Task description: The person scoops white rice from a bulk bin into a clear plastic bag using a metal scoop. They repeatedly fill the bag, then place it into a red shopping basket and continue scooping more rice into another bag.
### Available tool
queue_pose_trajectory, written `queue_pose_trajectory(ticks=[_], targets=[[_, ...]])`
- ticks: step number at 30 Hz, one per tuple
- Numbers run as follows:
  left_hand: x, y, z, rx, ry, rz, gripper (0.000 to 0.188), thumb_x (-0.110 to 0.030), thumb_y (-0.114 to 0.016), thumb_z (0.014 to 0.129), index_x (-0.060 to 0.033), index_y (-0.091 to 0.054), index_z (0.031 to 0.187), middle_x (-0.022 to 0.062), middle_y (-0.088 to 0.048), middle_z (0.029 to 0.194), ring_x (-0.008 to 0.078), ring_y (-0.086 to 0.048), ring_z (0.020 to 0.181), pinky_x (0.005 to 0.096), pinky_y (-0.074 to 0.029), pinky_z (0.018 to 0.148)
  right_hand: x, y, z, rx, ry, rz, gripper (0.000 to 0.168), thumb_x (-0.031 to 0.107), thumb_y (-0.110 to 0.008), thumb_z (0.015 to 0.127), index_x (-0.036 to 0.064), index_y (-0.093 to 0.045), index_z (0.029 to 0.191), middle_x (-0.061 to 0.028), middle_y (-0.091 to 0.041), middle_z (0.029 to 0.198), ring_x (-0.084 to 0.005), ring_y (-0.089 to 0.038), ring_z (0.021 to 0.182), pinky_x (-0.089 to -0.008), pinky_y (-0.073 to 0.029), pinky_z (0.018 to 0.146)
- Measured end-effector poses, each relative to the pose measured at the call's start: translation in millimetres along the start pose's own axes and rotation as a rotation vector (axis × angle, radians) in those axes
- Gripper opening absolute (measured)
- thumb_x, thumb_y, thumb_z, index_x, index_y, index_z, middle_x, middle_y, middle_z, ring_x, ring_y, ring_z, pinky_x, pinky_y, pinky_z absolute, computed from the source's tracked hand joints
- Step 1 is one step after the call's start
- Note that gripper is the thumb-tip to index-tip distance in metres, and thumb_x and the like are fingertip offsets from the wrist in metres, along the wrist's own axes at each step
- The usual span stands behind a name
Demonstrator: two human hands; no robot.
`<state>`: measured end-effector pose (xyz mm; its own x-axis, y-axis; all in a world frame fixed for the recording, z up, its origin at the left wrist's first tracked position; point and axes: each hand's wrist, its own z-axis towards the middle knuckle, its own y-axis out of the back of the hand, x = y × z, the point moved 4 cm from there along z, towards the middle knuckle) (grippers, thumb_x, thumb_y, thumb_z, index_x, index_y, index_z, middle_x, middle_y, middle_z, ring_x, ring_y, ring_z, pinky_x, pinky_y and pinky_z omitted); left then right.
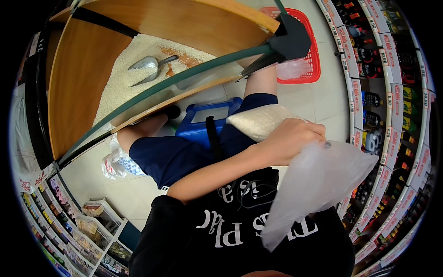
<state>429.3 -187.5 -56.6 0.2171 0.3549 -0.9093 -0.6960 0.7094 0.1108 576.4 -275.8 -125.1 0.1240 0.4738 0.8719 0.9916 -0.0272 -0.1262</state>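
Observation:
My left hand (299, 136) reaches across my body from the left, its fingers closed round the gathered neck of a plastic bag. The bag's filled lower part, holding white rice (261, 121), lies over my thigh; its loose translucent top (318, 176) spreads out below the hand, in front of my black shirt. My right hand is out of view; the bag's top may hide it. Before me, a metal scoop (147, 67) with some grains in it rests on loose rice (117, 83) in a wooden bin (86, 79).
The bin's clear front panel has a green edge (166, 81). A blue plastic stool or box (193, 131) is between my legs. A red basket (316, 65) holding plastic bags stands beyond. Shelves of bottles (372, 98) line the right; white racks (114, 228) stand lower left, near a plastic bag (117, 164).

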Motion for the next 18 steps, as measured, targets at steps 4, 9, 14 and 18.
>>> queue_pose_trajectory(ticks=[4,9,14,18], targets=[[12.7,-12.5,28.9,0.197,0.029,0.274,0.010,-0.017,-0.060,0.071,-0.0075,-0.063,0.072,0.0019,-0.057,0.076,0.0239,-0.057,0.068,0.0340,-0.045,0.065,13.0,15.1,7.4,-0.090,0.098,-0.064,0.041,0.027,-0.036,0.095,0.004,-0.049,0.126,-0.0140,-0.053,0.127,-0.0223,-0.049,0.118,-0.0317,-0.036,0.101],[29.8,-26.8,56.3,0.181,-0.050,0.254,0.010,-0.016,-0.061,0.070,-0.0066,-0.064,0.069,0.0037,-0.057,0.076,0.0224,-0.058,0.075,0.0344,-0.043,0.077,48.0,17.8,33.7,-0.237,0.257,-0.159,0.042,0.029,-0.035,0.095,0.005,-0.050,0.126,-0.0141,-0.053,0.128,-0.0227,-0.048,0.119,-0.0316,-0.035,0.102],[39.9,-22.3,70.7,0.238,-0.065,0.367,0.011,-0.017,-0.062,0.072,-0.0069,-0.064,0.070,0.0026,-0.056,0.080,0.0199,-0.055,0.087,0.0346,-0.036,0.089,71.8,19.7,66.6,-0.289,0.385,-0.219,0.043,0.030,-0.033,0.096,0.006,-0.050,0.127,-0.0142,-0.053,0.128,-0.0231,-0.048,0.120,-0.0315,-0.033,0.102],[39.8,-6.3,85.3,0.154,-0.104,0.369,0.010,-0.017,-0.062,0.075,-0.0080,-0.066,0.073,0.0019,-0.054,0.094,0.0196,-0.049,0.100,0.0359,-0.031,0.095,82.3,20.6,83.7,-0.302,0.433,-0.254,0.043,0.031,-0.032,0.097,0.007,-0.050,0.127,-0.0143,-0.052,0.128,-0.0235,-0.047,0.120,-0.0314,-0.032,0.103]])
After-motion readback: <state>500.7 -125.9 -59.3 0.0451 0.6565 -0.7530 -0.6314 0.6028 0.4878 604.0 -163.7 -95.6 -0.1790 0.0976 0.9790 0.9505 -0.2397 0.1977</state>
